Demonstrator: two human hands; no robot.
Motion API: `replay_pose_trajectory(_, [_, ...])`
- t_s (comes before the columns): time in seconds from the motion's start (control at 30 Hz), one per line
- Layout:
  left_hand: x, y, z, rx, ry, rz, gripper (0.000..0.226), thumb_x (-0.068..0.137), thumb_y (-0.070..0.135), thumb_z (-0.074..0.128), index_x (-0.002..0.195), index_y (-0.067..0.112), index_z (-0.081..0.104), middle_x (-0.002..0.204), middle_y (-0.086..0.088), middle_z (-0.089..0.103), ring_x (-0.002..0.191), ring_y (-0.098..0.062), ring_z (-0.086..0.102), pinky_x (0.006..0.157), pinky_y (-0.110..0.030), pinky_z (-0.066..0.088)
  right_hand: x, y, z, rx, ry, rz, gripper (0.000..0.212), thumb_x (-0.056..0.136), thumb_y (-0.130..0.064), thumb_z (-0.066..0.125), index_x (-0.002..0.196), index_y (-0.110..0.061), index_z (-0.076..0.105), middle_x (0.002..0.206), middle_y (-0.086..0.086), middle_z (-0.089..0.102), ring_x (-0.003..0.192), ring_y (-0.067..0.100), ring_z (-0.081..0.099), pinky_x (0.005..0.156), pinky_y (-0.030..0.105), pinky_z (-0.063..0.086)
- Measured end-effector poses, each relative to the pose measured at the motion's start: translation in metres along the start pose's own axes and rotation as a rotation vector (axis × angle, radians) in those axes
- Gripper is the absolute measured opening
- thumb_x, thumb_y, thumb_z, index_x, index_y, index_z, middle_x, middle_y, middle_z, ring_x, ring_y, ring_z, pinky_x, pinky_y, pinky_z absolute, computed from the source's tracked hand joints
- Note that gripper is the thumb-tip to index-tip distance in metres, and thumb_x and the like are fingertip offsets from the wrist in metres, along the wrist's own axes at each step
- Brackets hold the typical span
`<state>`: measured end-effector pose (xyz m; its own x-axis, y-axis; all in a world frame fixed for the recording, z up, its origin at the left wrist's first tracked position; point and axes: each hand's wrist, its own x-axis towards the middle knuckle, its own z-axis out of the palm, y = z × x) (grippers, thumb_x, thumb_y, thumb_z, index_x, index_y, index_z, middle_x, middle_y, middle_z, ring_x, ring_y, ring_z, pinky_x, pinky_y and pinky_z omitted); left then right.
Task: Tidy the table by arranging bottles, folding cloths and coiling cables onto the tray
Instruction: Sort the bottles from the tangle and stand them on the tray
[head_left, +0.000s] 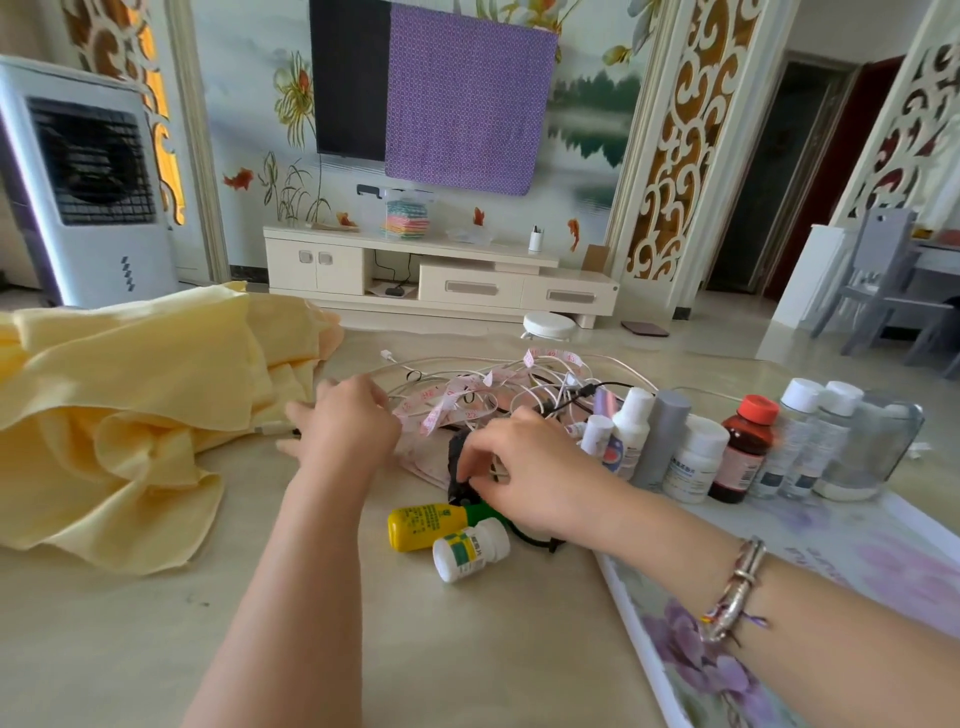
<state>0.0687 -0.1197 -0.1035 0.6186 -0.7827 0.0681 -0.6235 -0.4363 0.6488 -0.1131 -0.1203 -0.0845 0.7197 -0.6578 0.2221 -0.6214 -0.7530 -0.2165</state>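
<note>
Right hand (511, 467) pinching a black strap (460, 467), left hand (345, 421) spread over tangled white cables (519, 384), a tug risks toppling the near bottles (696, 457).

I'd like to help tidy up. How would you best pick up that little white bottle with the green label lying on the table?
The small white bottle lies on its side, cap pointing down-left, its shoulder close against the yellow bottle. Probably best to come from above and pinch across the round body at the label, thumb on the near side, which is free. The right hand is busy with a black object just behind.
</note>
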Motion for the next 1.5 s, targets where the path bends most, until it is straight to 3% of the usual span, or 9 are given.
replay_pose_trajectory(0.23, [-0.003, -0.004, 0.001, -0.003, -0.039, 0.052, 0.031, 0.081, 0.004, 0.051, 0.109, 0.013, 0.062, 0.122, -0.014, 0.051, 0.115, -0.033, 0.046, 0.092, -0.033, 0.036, 0.004, 0.005, 0.002, 0.127, 0.064, 0.113, 0.016, 0.089, -0.019, 0.058, 0.083, -0.032, 0.065, 0.080, -0.013, 0.064, 0.093, 0.007, 0.051, 0.084, 0.028, 0.045])
replay_pose_trajectory(0.4, [-0.013, 0.011, -0.011, -0.493, -0.014, 0.111, 0.045, 0.078, -0.007, 0.054, 0.117, 0.017, 0.060, 0.124, -0.009, 0.048, 0.082, -0.022, 0.054, 0.060, -0.026, 0.041, -0.006, 0.015, -0.006, 0.277, 0.179, 0.133, 0.011, 0.088, -0.015, 0.062, 0.092, -0.023, 0.068, 0.082, -0.009, 0.067, 0.078, 0.006, 0.057, 0.074, 0.015, 0.044])
replay_pose_trajectory(0.5, [-0.028, 0.032, -0.013, -0.988, -0.328, 0.051, 0.031, 0.088, -0.002, 0.059, 0.118, 0.008, 0.060, 0.111, -0.009, 0.058, 0.078, -0.017, 0.058, 0.061, -0.027, 0.050, -0.015, 0.018, -0.016, 0.391, 0.291, 0.131, 0.019, 0.087, -0.025, 0.068, 0.105, -0.026, 0.061, 0.085, -0.010, 0.064, 0.075, 0.006, 0.057, 0.075, -0.003, 0.032])
replay_pose_trajectory(0.67, [-0.039, 0.047, 0.005, -1.209, -0.642, -0.066, 0.025, 0.089, 0.006, 0.062, 0.111, -0.005, 0.064, 0.096, -0.017, 0.062, 0.075, -0.021, 0.063, 0.058, -0.028, 0.059, -0.028, 0.027, -0.018, 0.372, 0.357, 0.072, 0.043, 0.076, -0.039, 0.076, 0.112, -0.034, 0.052, 0.092, -0.012, 0.057, 0.079, 0.008, 0.054, 0.073, 0.017, 0.046])
replay_pose_trajectory(0.9, [-0.052, 0.065, 0.023, -1.106, -0.714, 0.007, 0.033, 0.090, 0.025, 0.065, 0.108, -0.002, 0.065, 0.094, -0.015, 0.066, 0.077, -0.023, 0.065, 0.068, -0.033, 0.060, -0.047, 0.040, -0.025, 0.168, 0.452, 0.069, 0.024, 0.081, -0.040, 0.070, 0.098, -0.032, 0.055, 0.082, -0.020, 0.055, 0.070, 0.001, 0.052, 0.061, 0.017, 0.042])
replay_pose_trajectory(1.0, [-0.043, 0.062, 0.027, -0.622, -0.329, 0.149, 0.029, 0.095, 0.036, 0.055, 0.098, 0.008, 0.064, 0.085, -0.001, 0.065, 0.082, -0.020, 0.064, 0.084, -0.038, 0.054, -0.059, 0.054, -0.033, 0.138, 0.415, 0.164, 0.024, 0.079, -0.043, 0.071, 0.094, -0.033, 0.055, 0.080, -0.015, 0.059, 0.071, 0.003, 0.056, 0.063, 0.026, 0.048])
replay_pose_trajectory(1.1, [-0.031, 0.046, 0.027, -0.117, 0.017, 0.289, 0.018, 0.093, 0.031, 0.052, 0.091, 0.014, 0.056, 0.090, -0.002, 0.062, 0.088, -0.023, 0.058, 0.076, -0.035, 0.047, -0.072, 0.066, -0.037, 0.110, 0.333, 0.244, 0.023, 0.078, -0.045, 0.070, 0.095, -0.035, 0.058, 0.079, -0.018, 0.059, 0.070, -0.006, 0.053, 0.064, 0.020, 0.043])
replay_pose_trajectory(1.33, [-0.031, 0.033, 0.043, 0.304, -0.065, 0.253, 0.054, 0.086, 0.052, 0.057, 0.117, 0.010, 0.044, 0.111, -0.008, 0.057, 0.104, -0.029, 0.054, 0.077, -0.037, 0.047, -0.080, 0.076, -0.039, -0.137, 0.190, 0.286, 0.022, 0.084, -0.045, 0.060, 0.103, -0.036, 0.055, 0.085, -0.017, 0.058, 0.079, 0.006, 0.050, 0.054, 0.021, 0.034])
replay_pose_trajectory(1.5, [-0.034, 0.035, 0.039, 0.260, -0.102, 0.226, 0.053, 0.086, 0.049, 0.061, 0.117, 0.009, 0.047, 0.097, -0.004, 0.051, 0.089, -0.024, 0.049, 0.070, -0.032, 0.042, -0.076, 0.076, -0.028, -0.080, 0.179, 0.230, 0.029, 0.088, -0.038, 0.061, 0.115, -0.032, 0.054, 0.108, -0.010, 0.065, 0.100, 0.016, 0.060, 0.076, 0.035, 0.049])
